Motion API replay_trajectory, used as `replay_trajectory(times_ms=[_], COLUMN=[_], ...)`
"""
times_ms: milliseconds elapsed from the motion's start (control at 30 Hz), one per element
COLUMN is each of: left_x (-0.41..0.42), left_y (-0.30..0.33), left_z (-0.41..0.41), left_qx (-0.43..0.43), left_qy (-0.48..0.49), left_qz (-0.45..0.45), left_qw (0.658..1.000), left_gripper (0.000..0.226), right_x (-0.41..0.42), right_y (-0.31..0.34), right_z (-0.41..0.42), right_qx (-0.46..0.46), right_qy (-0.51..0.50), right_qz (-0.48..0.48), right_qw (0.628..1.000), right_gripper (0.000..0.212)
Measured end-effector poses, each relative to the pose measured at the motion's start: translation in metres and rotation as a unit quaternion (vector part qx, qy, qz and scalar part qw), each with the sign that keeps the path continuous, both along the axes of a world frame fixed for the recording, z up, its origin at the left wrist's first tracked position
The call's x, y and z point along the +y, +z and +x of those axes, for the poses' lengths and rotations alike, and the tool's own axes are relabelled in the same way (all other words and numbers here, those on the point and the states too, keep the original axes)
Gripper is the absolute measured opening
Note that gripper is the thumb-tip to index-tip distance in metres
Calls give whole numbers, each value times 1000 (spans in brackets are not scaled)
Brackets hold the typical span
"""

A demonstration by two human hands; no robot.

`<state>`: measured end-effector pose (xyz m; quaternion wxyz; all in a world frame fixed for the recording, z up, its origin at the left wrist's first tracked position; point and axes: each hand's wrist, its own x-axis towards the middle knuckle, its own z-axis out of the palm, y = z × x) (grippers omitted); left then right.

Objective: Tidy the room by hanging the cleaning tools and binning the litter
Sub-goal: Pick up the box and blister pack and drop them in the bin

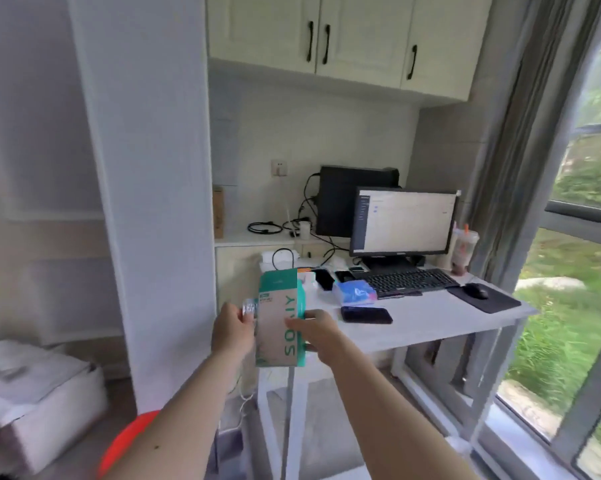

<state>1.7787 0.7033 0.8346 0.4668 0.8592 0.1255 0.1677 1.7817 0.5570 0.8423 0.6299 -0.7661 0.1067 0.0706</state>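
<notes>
Both our forearms reach in from the bottom edge. Our left hand (231, 332) pinches something small and clear, possibly a crumpled plastic wrapper (250, 308), blur makes it hard to tell. Our right hand (314, 336) grips the green-and-tan carton (281, 317) by its right side; carton is upright, held off the desk (430, 323) at its front-left corner. On the desk: dark phone (366, 315) near the front edge, blue tissue pack (354, 292) behind it, keyboard (411, 282) and monitor (403, 221) toward the back.
</notes>
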Motion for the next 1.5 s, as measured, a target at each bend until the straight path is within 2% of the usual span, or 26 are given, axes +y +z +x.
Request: replay_trajectory(times_ms=[133, 267, 467, 567, 667, 800, 967, 1033, 1133, 1267, 1500], left_x=[77, 135, 196, 217, 237, 268, 304, 326, 359, 397, 488], left_y=[-27, -60, -102, -124, -153, -188, -198, -203, -217, -237, -256], left_z=[6, 26, 80, 109, 127, 133, 137, 139, 137, 130, 110], left_qx=[29, 43, 85, 113, 128, 166, 186, 189, 206, 225, 279], left_qy=[47, 98, 159, 176, 195, 255, 290, 302, 321, 354, 363], left_qz=[-26, -42, -57, -55, -71, -82, -94, -98, -100, -106, -131], left_qw=[998, 993, 982, 976, 970, 949, 934, 929, 919, 902, 879], left_gripper=[15, 26, 15, 19, 17, 36, 16, 19, 25, 13, 19], right_x=[78, 140, 215, 242, 266, 304, 349, 371, 406, 450, 543], right_y=[-19, -48, -94, -119, -147, -179, -195, -197, -203, -218, -235], right_z=[23, 60, 132, 169, 197, 217, 225, 229, 229, 224, 206], right_qx=[16, 25, 63, 79, 105, 136, 168, 171, 172, 195, 236], right_qy=[57, 100, 174, 185, 214, 266, 320, 348, 393, 428, 452], right_qz=[-2, -23, -36, -38, -54, -80, -78, -84, -89, -108, -136], right_qw=[998, 994, 982, 979, 970, 951, 929, 918, 899, 876, 849], right_gripper=[24, 39, 24, 22, 8, 28, 29, 31, 20, 30, 38])
